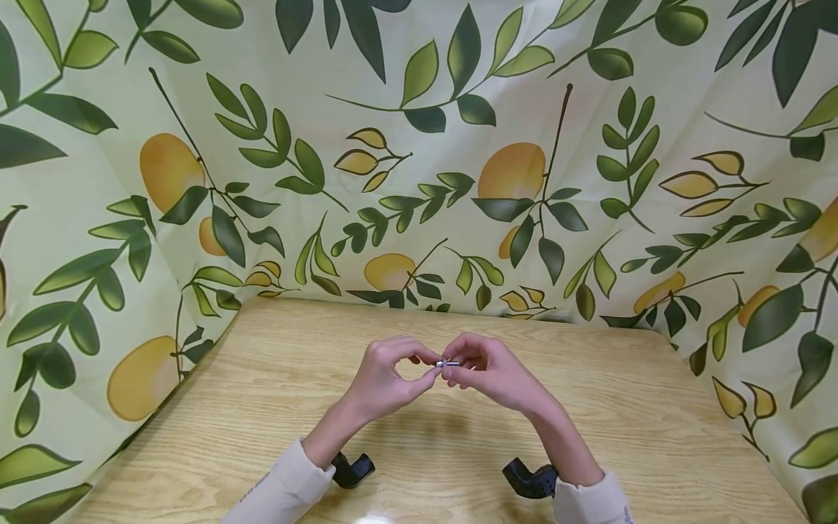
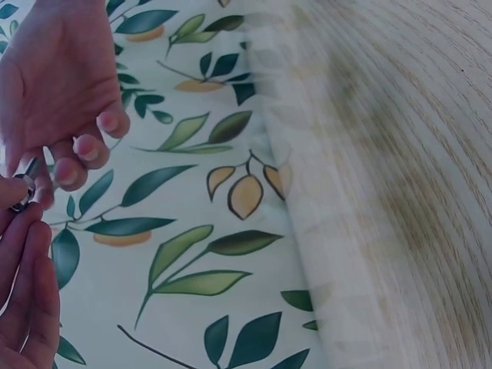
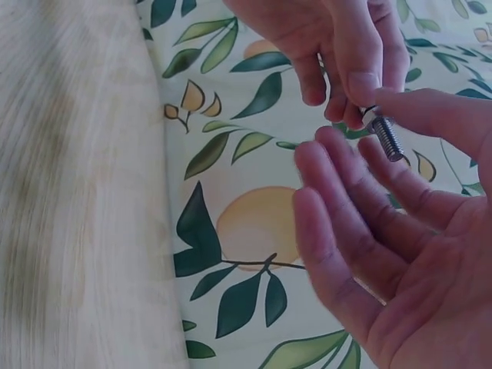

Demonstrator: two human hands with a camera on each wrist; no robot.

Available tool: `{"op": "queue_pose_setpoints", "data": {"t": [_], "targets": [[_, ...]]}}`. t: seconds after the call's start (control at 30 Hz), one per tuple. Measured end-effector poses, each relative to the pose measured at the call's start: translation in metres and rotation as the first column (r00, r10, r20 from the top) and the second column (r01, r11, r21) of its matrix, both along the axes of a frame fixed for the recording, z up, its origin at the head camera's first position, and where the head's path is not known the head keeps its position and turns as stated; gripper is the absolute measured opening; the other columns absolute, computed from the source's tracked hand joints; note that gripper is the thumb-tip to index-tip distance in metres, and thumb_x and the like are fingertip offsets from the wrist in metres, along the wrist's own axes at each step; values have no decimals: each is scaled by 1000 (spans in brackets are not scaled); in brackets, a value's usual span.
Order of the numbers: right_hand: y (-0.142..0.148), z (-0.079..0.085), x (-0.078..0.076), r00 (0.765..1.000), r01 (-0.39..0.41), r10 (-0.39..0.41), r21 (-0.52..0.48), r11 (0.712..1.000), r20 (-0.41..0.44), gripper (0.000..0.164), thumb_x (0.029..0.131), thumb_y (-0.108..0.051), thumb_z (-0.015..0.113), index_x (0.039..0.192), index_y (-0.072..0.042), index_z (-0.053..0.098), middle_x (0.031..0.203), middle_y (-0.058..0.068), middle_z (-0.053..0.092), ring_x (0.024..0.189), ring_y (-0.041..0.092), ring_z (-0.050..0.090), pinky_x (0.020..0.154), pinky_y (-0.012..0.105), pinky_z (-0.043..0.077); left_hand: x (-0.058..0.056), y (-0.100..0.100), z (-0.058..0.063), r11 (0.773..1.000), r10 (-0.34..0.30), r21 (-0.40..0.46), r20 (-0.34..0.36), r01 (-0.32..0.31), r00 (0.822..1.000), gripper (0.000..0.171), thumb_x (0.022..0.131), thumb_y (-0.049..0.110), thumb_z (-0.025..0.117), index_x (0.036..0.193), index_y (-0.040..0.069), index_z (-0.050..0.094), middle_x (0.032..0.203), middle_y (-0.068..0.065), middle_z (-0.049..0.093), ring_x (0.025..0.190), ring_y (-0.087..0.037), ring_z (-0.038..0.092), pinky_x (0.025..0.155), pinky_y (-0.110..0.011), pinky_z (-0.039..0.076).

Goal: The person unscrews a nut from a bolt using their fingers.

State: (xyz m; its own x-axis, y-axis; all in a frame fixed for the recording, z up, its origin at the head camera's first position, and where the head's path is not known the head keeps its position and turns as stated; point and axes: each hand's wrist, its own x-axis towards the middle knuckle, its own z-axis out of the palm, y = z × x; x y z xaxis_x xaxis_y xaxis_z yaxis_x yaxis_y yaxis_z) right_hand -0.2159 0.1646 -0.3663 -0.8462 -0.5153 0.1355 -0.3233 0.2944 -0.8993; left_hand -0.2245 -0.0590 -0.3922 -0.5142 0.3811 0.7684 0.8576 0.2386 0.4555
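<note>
A small metal bolt (image 1: 452, 364) is held between the two hands above the table. Its threaded shank (image 3: 389, 141) points toward the right palm, and a shiny nut (image 3: 370, 118) sits around it near the left fingertips. My left hand (image 1: 382, 378) pinches the head end between thumb and index finger; the head is mostly hidden by the fingertips. With thumb and index finger, my right hand (image 1: 504, 375) pinches at the nut. The other right fingers (image 3: 338, 246) are loosely bent below the bolt, apart from it.
A wood-grain table (image 1: 432, 451) lies beneath the hands. Cloth printed with leaves and fruit (image 1: 419, 160) stands along its back and sides. Black wrist mounts (image 1: 353, 471) show near both sleeves.
</note>
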Motion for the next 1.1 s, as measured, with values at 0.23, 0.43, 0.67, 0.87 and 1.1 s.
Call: {"op": "queue_pose_setpoints", "data": {"t": [0.23,0.43,0.67,0.87,1.1], "targets": [[2,0,-2,999,-34,34,27,999,2,28,106,-21,57,109,3,69,94,19,73,85,22,72,75,33,63,1,0,0,1000,1,0,0,-1,1000,14,80,1,82,90,10,79,84,0,79,77,-8,71,73,-23,60],[1,0,-1,1000,-25,25,22,999,3,24,105,-19,59,109,3,69,94,13,74,87,21,72,76,32,63,1,0,0,1000,4,-1,0,-4,1000,14,80,1,82,90,10,79,85,-1,79,77,-8,71,73,-22,60],[0,2,1,1000,2,-3,-19,1000,-7,18,98,-11,67,111,2,66,94,15,73,83,18,71,75,33,63,1,0,2,1000,-2,4,19,2,1000,14,81,2,83,92,10,80,87,0,80,78,-11,73,74,-22,60],[0,2,1,1000,12,-12,-5,1000,-18,19,98,-12,68,111,2,65,96,16,73,82,16,71,74,33,63,1,1,2,1000,0,6,17,0,1000,14,81,2,83,91,10,80,86,0,80,78,-13,73,73,-23,60],[0,0,0,1000,-27,28,32,999,-10,27,105,-22,58,105,2,72,92,18,75,85,28,73,74,33,64,2,1,0,1000,4,3,6,-4,1000,14,81,2,83,91,11,80,85,1,79,77,-8,71,72,-25,61]]}}
